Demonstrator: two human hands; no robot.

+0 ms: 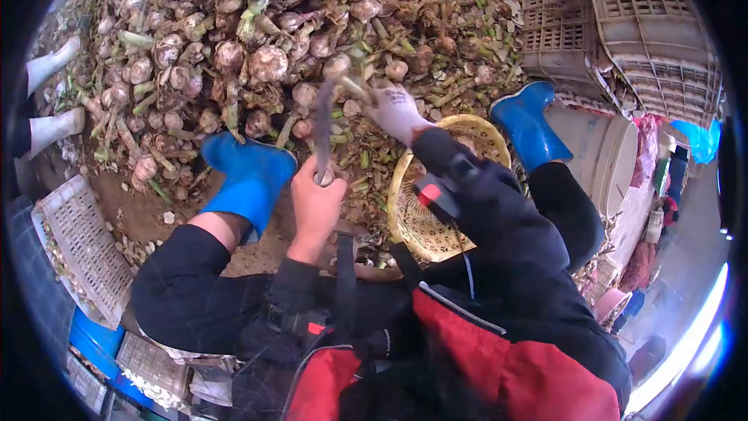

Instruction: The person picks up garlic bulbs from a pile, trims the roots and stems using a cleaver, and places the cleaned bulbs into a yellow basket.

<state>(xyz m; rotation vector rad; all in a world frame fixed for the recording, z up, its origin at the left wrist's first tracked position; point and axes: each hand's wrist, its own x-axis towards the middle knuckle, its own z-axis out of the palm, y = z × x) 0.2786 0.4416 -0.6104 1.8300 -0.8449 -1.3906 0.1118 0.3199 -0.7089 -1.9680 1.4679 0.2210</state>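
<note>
My bare left hand (318,199) is closed around the lower end of a curved metal blade (324,121), which stands up from the fist. To its right, my right hand (396,111) wears a pale glove and is closed on a garlic stem (356,90). The blade's top is close to this stem; blur hides whether they touch. Beyond both hands lies a large heap of garlic bulbs (269,64) with stems. Under my right forearm sits a round yellow basket (399,195), partly hidden by the sleeve.
Blue boots (253,174) stand on both sides of the hands. Stacked plastic crates (650,19) are at the upper right, beside a pale bucket (598,148). Another crate (86,242) lies at the left. Another person's white boots (56,131) show at the left edge.
</note>
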